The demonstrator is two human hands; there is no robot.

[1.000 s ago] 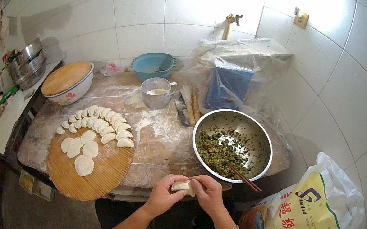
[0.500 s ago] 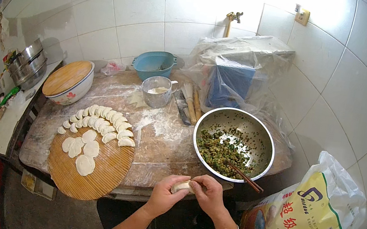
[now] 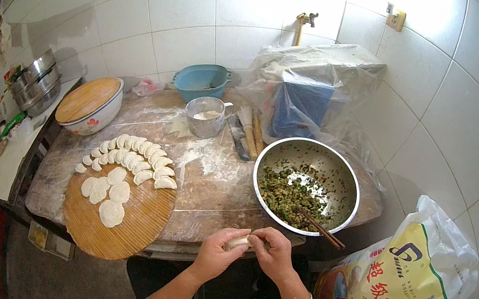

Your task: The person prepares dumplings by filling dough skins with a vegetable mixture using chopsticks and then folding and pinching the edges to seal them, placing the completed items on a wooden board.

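Dumpling: a pale dumpling (image 3: 238, 242) is pinched between both hands, just in front of the steel bowl (image 3: 337, 165), past the table's near edge.
Left hand (image 3: 218, 252): curled around the dumpling's left end, fingers closed on the dough.
Right hand (image 3: 273, 254): pressed against the left hand, fingertips pinching the dumpling's right end.
Steel bowl: chopped green filling (image 3: 289, 193) and chopsticks (image 3: 320, 228) are held inside.
Round wooden board (image 3: 127, 225): placed left of the steel bowl; folded dumplings (image 3: 138, 155) and flat wrappers (image 3: 106, 197) are laid on it.
Flour sack (image 3: 400, 281): set right of the steel bowl, lower down.
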